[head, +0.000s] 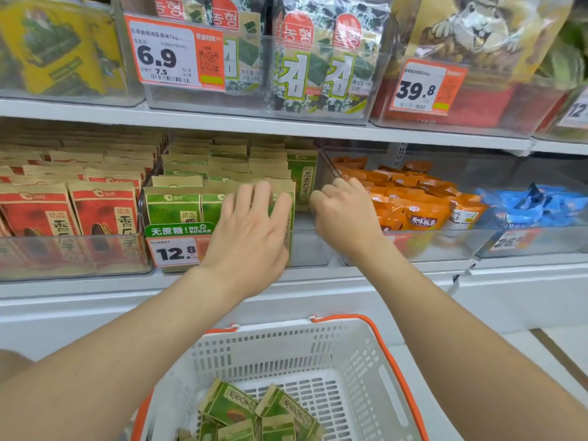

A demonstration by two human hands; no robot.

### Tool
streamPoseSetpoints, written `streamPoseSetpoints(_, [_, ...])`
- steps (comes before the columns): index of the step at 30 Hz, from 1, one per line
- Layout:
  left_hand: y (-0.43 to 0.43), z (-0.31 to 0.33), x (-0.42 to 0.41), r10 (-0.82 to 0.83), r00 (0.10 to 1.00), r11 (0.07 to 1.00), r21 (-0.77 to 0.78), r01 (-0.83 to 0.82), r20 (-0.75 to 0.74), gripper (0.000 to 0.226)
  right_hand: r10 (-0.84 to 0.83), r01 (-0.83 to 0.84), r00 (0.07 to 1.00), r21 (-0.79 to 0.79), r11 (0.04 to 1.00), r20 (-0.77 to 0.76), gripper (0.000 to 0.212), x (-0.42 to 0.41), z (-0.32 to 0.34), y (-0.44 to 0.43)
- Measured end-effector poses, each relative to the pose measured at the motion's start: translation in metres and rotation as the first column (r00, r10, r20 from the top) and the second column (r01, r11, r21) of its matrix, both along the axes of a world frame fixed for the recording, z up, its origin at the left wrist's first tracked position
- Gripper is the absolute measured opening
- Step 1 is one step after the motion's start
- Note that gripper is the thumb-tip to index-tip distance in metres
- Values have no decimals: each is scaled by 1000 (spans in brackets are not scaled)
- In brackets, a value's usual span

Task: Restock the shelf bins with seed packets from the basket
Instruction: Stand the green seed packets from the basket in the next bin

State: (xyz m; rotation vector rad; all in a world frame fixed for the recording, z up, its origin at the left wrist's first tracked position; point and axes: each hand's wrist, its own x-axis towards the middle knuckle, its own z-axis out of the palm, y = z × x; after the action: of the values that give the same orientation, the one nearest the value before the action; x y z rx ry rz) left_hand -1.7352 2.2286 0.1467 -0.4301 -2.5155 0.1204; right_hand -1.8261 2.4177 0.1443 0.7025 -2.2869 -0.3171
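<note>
At the white shop shelving [95, 288], our basket [270, 348] sits nearest. A few green seed packets [254, 412] lie tumbled in it, long axes slanting. Our left hand [251, 230] presses spread, straight fingers on the front row [173, 206] in the clear bin [308, 249]. Our right hand [343, 218] curls at the bin's right wall; we cannot tell its grip. Binned packets stand upright, facing us. We judge restocking well along.

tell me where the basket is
Head view, bottom centre: the basket sits below the shelf, with green packets lying inside it.
</note>
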Motion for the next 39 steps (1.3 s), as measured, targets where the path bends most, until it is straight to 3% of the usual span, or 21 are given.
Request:
streamPoseSetpoints(2, [2, -5, 11, 16, 998, 1000, -24, -15, 67, 25, 151, -157, 986, -93, 983, -74, 15, 21, -21, 2])
streamPoseSetpoints(4, [6, -14, 21, 58, 966, 998, -48, -47, 251, 17, 290, -293, 956, -134, 947, -38, 13, 43, -51, -2])
streamPoseSetpoints(6, [10, -29, 31, 115, 882, 991, -108, -73, 457, 16, 360, -343, 928, -150, 927, 101, 11, 63, -90, -6])
streamPoseSetpoints(8, [12, -46, 40, 154, 766, 978, -205, -30, 625, 23, 267, -269, 879, -52, 962, 395, 10, 81, -124, -12])
streamPoseSetpoints(10, [14, -65, 48, 154, 677, 959, -273, 73, 720, 24, -21, -165, 703, 192, 967, 711, 6, 101, -154, -14])
streamPoseSetpoints(11, [16, -75, 51, 153, 638, 945, -302, 130, 754, 24, -124, -117, 595, 238, 964, 794, 7, 109, -171, -14])
streamPoseSetpoints(13, [19, -92, 55, 172, 550, 916, -338, 216, 817, 24, -225, -5, 395, 247, 969, 890, 4, 124, -207, -15])
streamPoseSetpoints(17, [19, -118, 57, 152, 384, 905, -284, 317, 911, 30, -322, 15, 70, 322, 947, 944, 36, 148, -284, -13])
streamPoseSetpoints(19, [18, -125, 57, 127, 376, 902, -264, 340, 918, 31, -319, -21, 51, 321, 947, 946, 54, 162, -314, -15])
streamPoseSetpoints(22, [19, -136, 56, 141, 396, 889, -292, 353, 907, 19, -328, -53, 130, 337, 940, 936, 83, 184, -353, -20])
streamPoseSetpoints(25, [18, -142, 54, 170, 390, 880, -317, 353, 905, 13, -398, -42, 278, 424, 905, 875, 92, 198, -370, -30])
streamPoseSetpoints(27, [18, -142, 52, 157, 376, 892, -295, 344, 913, 16, -403, -16, 325, 431, 902, 855, 88, 194, -363, -35])
streamPoseSetpoints(29, [17, -142, 50, 147, 369, 896, -282, 342, 918, 20, -348, -27, 259, 367, 930, 901, 79, 178, -352, -35])
streamPoseSetpoints(31, [14, -143, 48, 155, 366, 899, -285, 332, 918, 24, -259, -17, 100, 262, 965, 961, 68, 159, -338, -31])
streamPoseSetpoints(33, [12, -143, 44, 177, 346, 904, -291, 312, 921, 33, -199, -8, 5, 199, 980, 980, 57, 141, -316, -29])
streamPoseSetpoints(37, [3, -122, 34, 204, 334, 925, -293, 240, 920, 37, -10, 81, -22, 12, 997, 1000, 42, 104, -244, -25])
streamPoseSetpoints(39, [-5, -107, 25, 189, 313, 957, -246, 155, 931, 53, 145, 151, -41, -137, 979, 989, 28, 90, -199, -22])
